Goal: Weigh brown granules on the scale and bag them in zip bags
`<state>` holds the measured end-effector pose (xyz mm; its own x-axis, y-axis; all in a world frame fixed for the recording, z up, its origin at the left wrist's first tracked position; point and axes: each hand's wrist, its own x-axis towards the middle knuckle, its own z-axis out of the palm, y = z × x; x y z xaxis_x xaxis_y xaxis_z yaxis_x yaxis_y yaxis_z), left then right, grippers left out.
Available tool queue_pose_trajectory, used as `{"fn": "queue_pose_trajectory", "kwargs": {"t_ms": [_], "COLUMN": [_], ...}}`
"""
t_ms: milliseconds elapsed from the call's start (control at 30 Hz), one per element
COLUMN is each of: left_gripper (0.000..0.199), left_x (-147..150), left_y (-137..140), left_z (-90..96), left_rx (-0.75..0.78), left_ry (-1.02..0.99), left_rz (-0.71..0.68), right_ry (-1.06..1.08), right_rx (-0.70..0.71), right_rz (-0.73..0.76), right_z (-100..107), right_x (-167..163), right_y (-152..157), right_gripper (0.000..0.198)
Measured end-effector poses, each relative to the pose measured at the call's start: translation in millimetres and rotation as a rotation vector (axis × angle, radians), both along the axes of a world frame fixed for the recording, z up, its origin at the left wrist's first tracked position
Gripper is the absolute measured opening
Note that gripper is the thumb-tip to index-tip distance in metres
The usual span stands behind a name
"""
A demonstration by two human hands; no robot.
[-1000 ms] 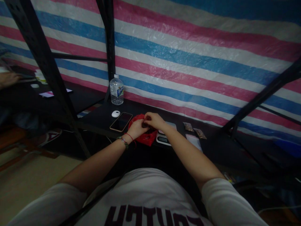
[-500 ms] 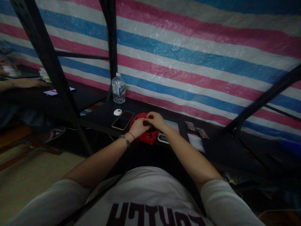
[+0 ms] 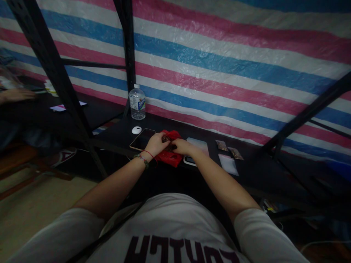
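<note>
A red plastic bag (image 3: 170, 160) lies open on the dark shelf in front of me, with small dark brown pieces (image 3: 170, 147) inside its mouth. My left hand (image 3: 157, 144) is at the bag's left side, its fingers curled around some of the brown pieces. From the right, my right hand (image 3: 183, 147) reaches into the bag with its fingers bent down and pressed together. What its fingertips grip is too dark and small to make out. Beside the bag, partly under my right forearm, is a white device with a dark display (image 3: 189, 160), like a small scale.
Left of the bag lie a phone (image 3: 139, 140) and a white rounded object (image 3: 136, 130), with a clear plastic bottle (image 3: 137, 106) behind. Right are two filled packets (image 3: 221, 145) and a whitish flat bag (image 3: 228, 164). A black post (image 3: 59, 73) stands left; another person's hand (image 3: 20, 94) is beyond.
My hands have moved apart from above the bag; the right has come lower, into the bag's mouth, and more brown pieces show. The other person's hand has drawn left.
</note>
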<state>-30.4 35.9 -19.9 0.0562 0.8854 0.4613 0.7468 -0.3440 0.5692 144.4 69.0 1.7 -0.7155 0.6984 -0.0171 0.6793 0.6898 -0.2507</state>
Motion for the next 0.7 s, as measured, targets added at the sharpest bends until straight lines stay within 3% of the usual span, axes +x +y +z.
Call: {"fn": "queue_pose_trajectory", "kwargs": {"t_ms": [233, 467, 600, 700], "left_gripper": [0.035, 0.037, 0.035, 0.033], "left_x": [0.2, -1.0, -1.9, -1.3], "left_y": [-2.0, -0.6, -0.8, -1.0], "left_z": [-1.0, -4.0, -3.9, -3.8], "left_rx": [0.021, 0.041, 0.022, 0.004], "left_ry": [0.036, 0.016, 0.044, 0.079], "left_rz": [-0.039, -0.001, -0.003, -0.018], "right_ry": [-0.089, -0.104, -0.01, 0.178], "right_rx": [0.068, 0.041, 0.062, 0.087], "right_rz": [-0.017, -0.051, -0.134, -0.228], "right_z": [-2.5, 1.6, 7.3, 13.0], "right_x": [-8.6, -6.3, -0.8, 2.8], "right_y": [2.0, 0.7, 1.6, 3.8], "right_gripper": [0.024, 0.022, 0.022, 0.021]}}
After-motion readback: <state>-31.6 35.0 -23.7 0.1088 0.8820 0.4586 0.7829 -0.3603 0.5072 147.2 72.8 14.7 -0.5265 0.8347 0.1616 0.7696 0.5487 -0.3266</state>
